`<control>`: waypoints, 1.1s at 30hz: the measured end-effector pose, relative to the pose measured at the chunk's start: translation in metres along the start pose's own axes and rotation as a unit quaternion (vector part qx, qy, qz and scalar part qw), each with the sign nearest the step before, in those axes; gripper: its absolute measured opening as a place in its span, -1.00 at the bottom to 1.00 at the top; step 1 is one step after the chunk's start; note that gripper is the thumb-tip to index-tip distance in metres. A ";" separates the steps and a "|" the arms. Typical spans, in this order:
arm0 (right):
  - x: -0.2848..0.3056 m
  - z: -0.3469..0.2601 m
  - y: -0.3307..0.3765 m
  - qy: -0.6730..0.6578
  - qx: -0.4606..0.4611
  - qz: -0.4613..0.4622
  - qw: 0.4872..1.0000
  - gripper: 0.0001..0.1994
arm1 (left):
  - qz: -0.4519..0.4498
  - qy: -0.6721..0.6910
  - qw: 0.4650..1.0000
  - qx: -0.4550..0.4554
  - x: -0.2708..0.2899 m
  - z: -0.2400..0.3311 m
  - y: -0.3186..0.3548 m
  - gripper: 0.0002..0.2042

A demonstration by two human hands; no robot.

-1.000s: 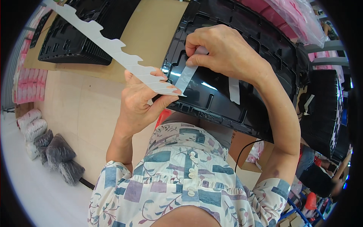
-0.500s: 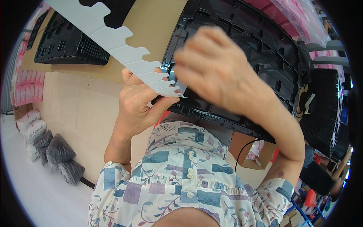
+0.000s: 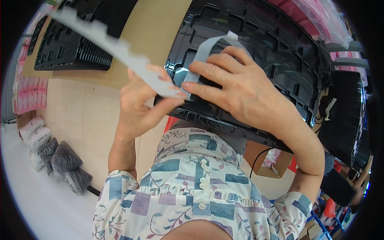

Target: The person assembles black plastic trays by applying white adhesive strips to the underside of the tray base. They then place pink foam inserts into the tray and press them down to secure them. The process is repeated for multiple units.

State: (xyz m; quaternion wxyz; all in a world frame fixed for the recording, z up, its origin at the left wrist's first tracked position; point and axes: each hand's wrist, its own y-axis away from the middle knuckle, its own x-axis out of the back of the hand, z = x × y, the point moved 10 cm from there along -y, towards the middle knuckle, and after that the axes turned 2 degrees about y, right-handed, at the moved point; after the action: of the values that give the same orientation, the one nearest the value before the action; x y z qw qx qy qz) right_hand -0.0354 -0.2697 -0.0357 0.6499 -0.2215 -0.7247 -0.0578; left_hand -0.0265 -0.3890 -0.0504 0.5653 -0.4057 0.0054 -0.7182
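Black tray (image 3: 256, 44), strip (image 3: 206, 54) under right fingers (image 3: 204, 68)

A tan cardboard sheet (image 3: 160, 32) covers the work surface at the top, with a stack of black moulded trays (image 3: 68, 52) lying on it to the left. Below it the floor (image 3: 76, 116) is pale beige tile. Grey and white wrapped bundles (image 3: 56, 160) lie in a row at lower left. Pink plastic bags (image 3: 316, 18) are piled at upper right, and a small cardboard box (image 3: 266, 158) sits lower right.
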 end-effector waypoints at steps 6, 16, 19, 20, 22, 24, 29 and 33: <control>-0.001 0.010 0.000 -0.094 -0.009 0.025 0.995 -0.48 | 0.119 0.118 0.977 0.130 0.005 -0.042 -0.002 -0.90; 0.039 0.042 0.012 -0.148 -0.057 0.200 0.967 -0.66 | 0.216 0.483 0.833 0.164 0.014 -0.042 -0.001 -0.90; 0.072 0.025 0.008 -0.132 -0.105 0.199 0.965 -0.70 | 0.192 0.565 0.779 0.194 0.004 -0.033 0.012 -0.91; 0.075 0.011 0.002 -0.140 -0.081 0.180 0.970 -0.67 | 0.181 0.601 0.750 0.206 -0.005 -0.025 0.014 -0.89; 0.067 -0.003 0.000 -0.204 -0.102 0.140 0.964 -0.66 | 0.167 0.623 0.733 0.216 -0.017 -0.013 0.013 -0.86; 0.053 -0.004 0.001 -0.265 -0.153 0.124 0.944 -0.62 | 0.151 0.612 0.743 0.224 -0.021 -0.011 0.012 -0.86; 0.037 0.009 0.014 -0.328 -0.235 0.131 0.906 -0.86 | 0.132 0.548 0.804 0.192 -0.025 0.004 0.006 -0.96; 0.040 0.005 0.017 -0.321 -0.246 0.148 0.903 -0.92 | 0.100 0.581 0.779 0.213 -0.035 0.000 0.007 -0.98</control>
State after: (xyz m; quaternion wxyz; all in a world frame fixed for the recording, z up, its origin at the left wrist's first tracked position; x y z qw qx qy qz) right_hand -0.0354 -0.2430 -0.0007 0.3081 -0.4854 -0.8158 -0.0630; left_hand -0.0201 -0.3630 -0.0738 0.5951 0.2219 0.2203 -0.7403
